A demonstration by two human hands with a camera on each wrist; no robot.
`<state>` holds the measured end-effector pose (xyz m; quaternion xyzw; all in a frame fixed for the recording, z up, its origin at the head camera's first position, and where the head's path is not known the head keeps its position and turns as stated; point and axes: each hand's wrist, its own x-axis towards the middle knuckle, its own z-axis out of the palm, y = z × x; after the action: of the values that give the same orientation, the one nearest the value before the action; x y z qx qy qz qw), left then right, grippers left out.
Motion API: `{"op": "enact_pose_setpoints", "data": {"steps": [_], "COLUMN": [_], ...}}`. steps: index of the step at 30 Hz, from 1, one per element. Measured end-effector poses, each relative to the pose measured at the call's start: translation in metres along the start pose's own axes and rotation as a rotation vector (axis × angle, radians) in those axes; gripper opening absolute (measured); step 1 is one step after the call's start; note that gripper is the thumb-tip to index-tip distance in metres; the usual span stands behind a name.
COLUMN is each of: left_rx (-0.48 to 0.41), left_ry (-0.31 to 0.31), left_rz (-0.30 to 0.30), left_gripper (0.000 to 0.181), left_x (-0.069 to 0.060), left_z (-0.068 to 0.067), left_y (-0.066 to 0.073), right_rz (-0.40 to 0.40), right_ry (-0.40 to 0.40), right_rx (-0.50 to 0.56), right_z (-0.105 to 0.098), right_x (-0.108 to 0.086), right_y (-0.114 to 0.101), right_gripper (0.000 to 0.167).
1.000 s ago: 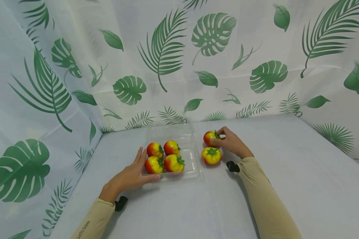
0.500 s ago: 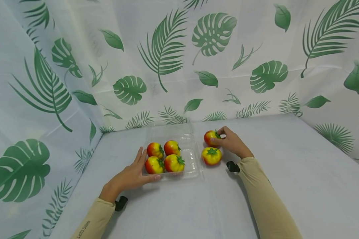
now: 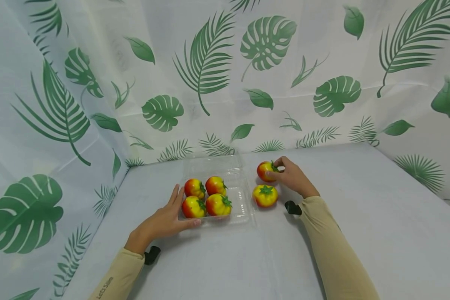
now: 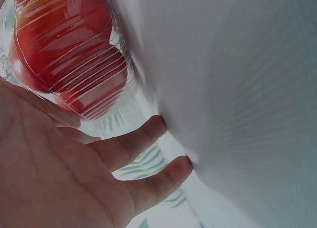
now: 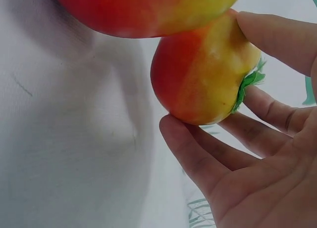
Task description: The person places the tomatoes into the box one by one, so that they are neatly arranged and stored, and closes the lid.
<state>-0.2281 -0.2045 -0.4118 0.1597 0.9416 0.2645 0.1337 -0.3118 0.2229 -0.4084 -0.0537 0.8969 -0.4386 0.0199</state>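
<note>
Pinching a tomato point(image 3: 264, 171) to the right of the box point(image 3: 241, 203), the right hand point(image 3: 290, 178) has its thumb and fingers bent round the fruit, spread about as wide as the fruit itself, with the green stem end turned toward the palm. Whether that tomato is off the desk point(image 3: 228, 262) or resting on it, the pictures do not settle. Just in front of it, a loose tomato point(image 3: 265, 196) sits on the desk with its stem end up, no hand on it.

The left hand point(image 3: 165, 221) holds nothing: its fingers are spread along the left side of the box and its thumb lies along the near edge, seemingly to steady it. In the left wrist view, two fingertips reach the desk beyond the box.

The clear box is part full. Four tomatoes point(image 3: 214, 186) sit close together in its left and middle, two behind two, while a bare strip runs down its right end. The lid point(image 3: 214, 164) lies folded back at the far side. So four are in and two are out, one of these in hand; the work looks unfinished, and the box is not yet closed.
</note>
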Motion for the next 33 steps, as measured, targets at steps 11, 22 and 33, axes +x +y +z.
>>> {"op": "enact_pose_setpoints", "data": {"steps": [11,22,33], "left_rx": [0.002,-0.009,0.002], "left_ry": [-0.005,-0.003,-0.004], "left_rz": [-0.001,0.0,-0.015], "left_gripper": [0.128,0.127,0.128], "left_x": [0.001,0.002,0.0], "left_z": [0.0,0.0,0.001], "left_y": [0.0,-0.001,0.0], "right_rz": [-0.018,-0.048,-0.107], "right_ry": [0.016,0.014,0.001], "right_rx": [0.01,-0.002,0.011], "right_z": [-0.004,-0.003,0.0], "right_x": [-0.003,-0.003,-0.005], "right_y": [-0.006,-0.02,-0.033], "right_gripper": [0.057,0.056,0.059]}}
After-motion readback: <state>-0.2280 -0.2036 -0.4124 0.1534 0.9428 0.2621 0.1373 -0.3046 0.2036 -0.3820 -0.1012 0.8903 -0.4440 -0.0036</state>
